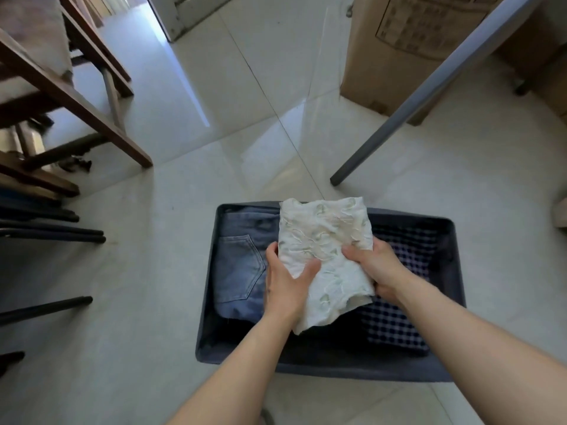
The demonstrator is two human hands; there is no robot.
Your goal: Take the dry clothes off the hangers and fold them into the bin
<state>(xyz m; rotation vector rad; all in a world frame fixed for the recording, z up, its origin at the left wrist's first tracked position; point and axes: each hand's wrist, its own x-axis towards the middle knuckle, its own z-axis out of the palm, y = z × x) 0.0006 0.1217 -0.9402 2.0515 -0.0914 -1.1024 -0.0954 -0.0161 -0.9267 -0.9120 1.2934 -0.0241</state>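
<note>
A folded white garment (325, 237) with a faint green pattern hangs over the dark grey fabric bin (337, 368) on the floor. My left hand (285, 280) grips its left edge, thumb on top. My right hand (374, 265) grips its right side, fingers curled under the cloth. Inside the bin, folded blue jeans (242, 265) lie at the left and a navy checked garment (395, 323) lies at the right. No hangers are in view.
Wooden chair legs (92, 118) stand at the left, with dark metal bars (52, 234) below them. A grey metal pole (408, 108) slants down behind the bin. Cardboard boxes (408, 47) stand at the back right. Glossy white tiles cover the floor.
</note>
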